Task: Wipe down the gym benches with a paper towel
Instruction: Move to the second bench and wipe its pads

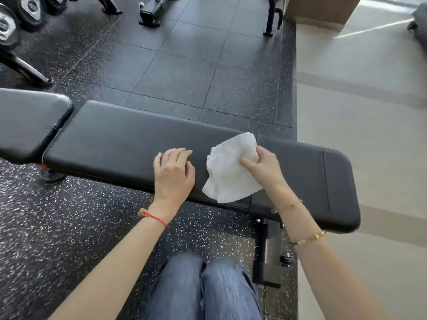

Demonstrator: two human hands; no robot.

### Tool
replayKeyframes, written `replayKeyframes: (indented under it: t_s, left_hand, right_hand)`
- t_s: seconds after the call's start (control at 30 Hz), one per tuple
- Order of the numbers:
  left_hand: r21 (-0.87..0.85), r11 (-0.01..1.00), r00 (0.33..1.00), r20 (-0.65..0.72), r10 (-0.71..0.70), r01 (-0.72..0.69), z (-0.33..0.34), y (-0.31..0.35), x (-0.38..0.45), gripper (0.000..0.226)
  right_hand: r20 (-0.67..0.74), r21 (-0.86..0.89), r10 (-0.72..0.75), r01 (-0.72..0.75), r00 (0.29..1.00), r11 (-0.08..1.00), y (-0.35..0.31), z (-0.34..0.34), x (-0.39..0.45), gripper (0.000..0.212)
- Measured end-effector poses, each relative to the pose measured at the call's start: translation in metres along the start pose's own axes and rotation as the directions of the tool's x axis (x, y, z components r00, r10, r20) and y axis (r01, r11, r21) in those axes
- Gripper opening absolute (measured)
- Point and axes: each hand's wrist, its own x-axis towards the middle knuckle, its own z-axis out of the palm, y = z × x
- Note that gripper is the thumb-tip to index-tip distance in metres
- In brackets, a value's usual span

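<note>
At the left, the seat pad (pixel 30 121) and the near end of the long bench pad (pixel 120 144) are seen bare, so the wipe is best carried that way in overlapping passes. The left hand (pixel 173 174) is laid on the pad with relaxed fingers grasping nothing, and is well used as a brace. The paper towel (pixel 231 172) is pinched by the right hand (pixel 265 169); it seems partly lifted and should be pressed flat.

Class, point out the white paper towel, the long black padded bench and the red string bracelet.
White paper towel (pixel 227 179): head view, crumpled middle.
Long black padded bench (pixel 120 144): head view, bare top.
Red string bracelet (pixel 155 217): head view, cord.
</note>
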Motion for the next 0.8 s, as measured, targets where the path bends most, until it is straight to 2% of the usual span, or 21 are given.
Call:
replayKeyframes:
  t_s: [0.17,0.33,0.57,0.8]
  left_hand:
    - [-0.047,0.999,0.999,0.049,-0.019,0.021,-0.099,0.042,-0.017,0.029]
    - [-0.096,0.995,0.991,0.129,-0.024,0.037,-0.217,0.091,-0.030,0.028]
    - [-0.178,0.983,0.975,0.204,0.087,-0.051,-0.383,0.154,-0.048,0.029]
    - [-0.208,0.963,0.959,0.188,0.210,-0.171,-0.463,0.194,-0.063,0.028]
  right_hand:
    - [0.063,0.129,0.109,-0.116,0.992,0.985,-0.054,-0.041,-0.062,0.015]
    - [0.099,0.253,0.140,-0.161,0.985,0.954,-0.130,-0.100,-0.141,0.011]
    - [0.042,0.411,0.146,-0.150,0.988,0.899,-0.237,-0.181,-0.246,0.019]
    - [-0.055,0.525,0.158,-0.106,0.986,0.844,-0.269,-0.228,-0.328,0.027]
